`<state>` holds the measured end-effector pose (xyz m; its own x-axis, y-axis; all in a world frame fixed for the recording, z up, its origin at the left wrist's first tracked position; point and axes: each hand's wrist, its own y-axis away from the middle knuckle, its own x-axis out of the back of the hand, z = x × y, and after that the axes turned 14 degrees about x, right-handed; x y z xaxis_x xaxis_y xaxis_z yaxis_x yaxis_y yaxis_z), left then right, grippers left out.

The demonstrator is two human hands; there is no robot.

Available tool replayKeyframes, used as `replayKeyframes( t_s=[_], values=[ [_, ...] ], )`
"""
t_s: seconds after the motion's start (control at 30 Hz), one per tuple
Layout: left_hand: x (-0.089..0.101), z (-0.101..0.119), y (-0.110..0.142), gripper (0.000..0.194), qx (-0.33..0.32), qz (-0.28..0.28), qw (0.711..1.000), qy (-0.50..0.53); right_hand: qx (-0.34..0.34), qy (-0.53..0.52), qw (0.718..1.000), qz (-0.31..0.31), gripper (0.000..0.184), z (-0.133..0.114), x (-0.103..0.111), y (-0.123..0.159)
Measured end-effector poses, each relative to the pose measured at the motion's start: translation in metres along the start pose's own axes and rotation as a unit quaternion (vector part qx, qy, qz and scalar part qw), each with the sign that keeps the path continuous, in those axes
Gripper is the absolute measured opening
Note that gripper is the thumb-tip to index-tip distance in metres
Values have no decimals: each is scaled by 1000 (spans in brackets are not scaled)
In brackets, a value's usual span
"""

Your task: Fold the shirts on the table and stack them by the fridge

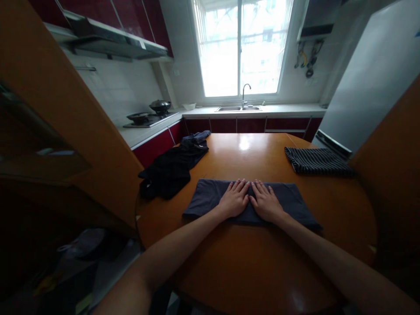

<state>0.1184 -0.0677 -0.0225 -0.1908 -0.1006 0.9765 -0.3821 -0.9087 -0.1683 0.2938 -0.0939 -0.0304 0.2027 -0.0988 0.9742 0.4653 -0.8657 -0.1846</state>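
A dark grey-blue garment (206, 197), folded into a long flat band, lies across the wooden table (243, 258) in front of me. My left hand (234, 199) rests flat on its middle, fingers stretched out and pointing away from me. Beside it, my right hand (265, 202) lies flat on the same cloth with its fingers spread. The two thumbs almost meet. Neither hand grips anything. What kind of garment it is cannot be told from its folded shape.
Black clothing (173, 168) lies loosely at the table's left edge, with a bluish garment (198, 136) behind it. A folded black-and-white striped cloth (318, 161) lies at the right. Beyond stand a counter with a sink (229, 109), a stove with pans (160, 105), and a fridge (367, 83).
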Motion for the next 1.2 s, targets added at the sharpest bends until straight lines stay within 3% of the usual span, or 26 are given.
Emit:
replayKeyframes(
  t_s=[0.13,0.4,0.6,0.73,0.83,0.93,1.0,1.07,1.2],
  values=[
    [7,-27,8,71,28,-27,999,-9,-27,5,1000,0,68,2,2,1],
    [31,-121,51,77,175,-65,982,-11,-53,-4,999,-1,71,-2,3,1],
    [40,-139,66,76,191,-70,979,-32,-87,1,996,9,74,-3,1,2],
    [47,-114,50,79,180,-54,980,-63,-86,7,996,9,74,-2,0,2],
    [44,-66,27,70,122,8,991,-48,-85,9,996,11,74,-1,-1,2],
    [29,-13,4,59,32,-2,999,-8,-85,12,996,7,74,-1,-1,2],
    [14,12,-6,56,10,-8,1000,12,-86,12,996,1,73,0,0,3],
    [1,22,-8,55,8,-2,1000,20,-84,12,996,-4,69,0,0,3],
    [-8,19,-2,57,-10,16,1000,18,-75,12,997,-14,64,2,1,4]
  ],
)
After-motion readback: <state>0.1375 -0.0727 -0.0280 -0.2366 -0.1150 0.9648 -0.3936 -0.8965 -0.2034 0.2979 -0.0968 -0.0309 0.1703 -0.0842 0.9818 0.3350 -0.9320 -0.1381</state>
